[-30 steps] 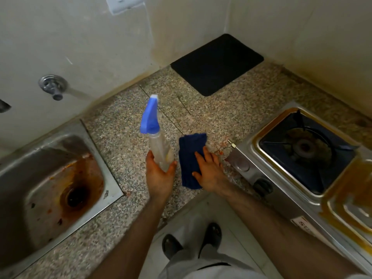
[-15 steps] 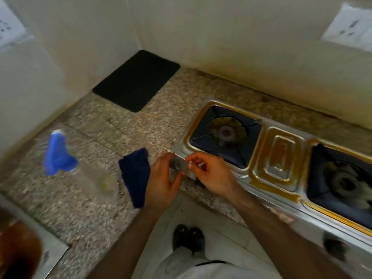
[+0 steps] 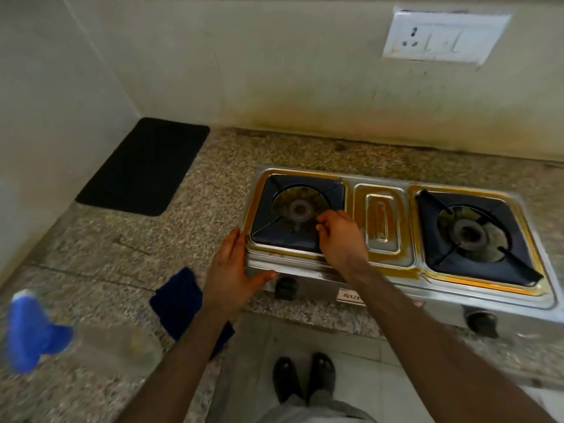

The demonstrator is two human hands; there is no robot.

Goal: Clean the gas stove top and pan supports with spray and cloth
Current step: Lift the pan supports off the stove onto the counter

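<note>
Left hand: the left hand [image 3: 233, 264] lies flat with straight fingers against the left front corner of the gas stove [image 3: 396, 282], thumb on the front edge.
Right hand: the right hand [image 3: 340, 239] is over the left pan support [image 3: 297, 209], with its fingers curled down onto the near right part of it. I cannot tell if it really grips the bar.
Spray bottle: the spray bottle [image 3: 61, 340] lies on its side at the near left of the counter [image 3: 122, 248], blurry, with its blue top pointing left.
Cloth: the dark blue cloth [image 3: 177, 300] lies on the counter just left of the left arm, between the bottle and the stove.
Shoes: two dark shoes [image 3: 302, 380] stand on the pale floor below.
Stove: it is silver with brown, greasy stains around both burners and the middle tray. Two black knobs sit on its front.
Right pan support: the right pan support [image 3: 476, 236] sits on its burner.
Mat: a black mat [image 3: 143, 166] lies in the far left corner.
Wall: a white switch plate [image 3: 442, 35] is high up, with yellow stains lower down.
</note>
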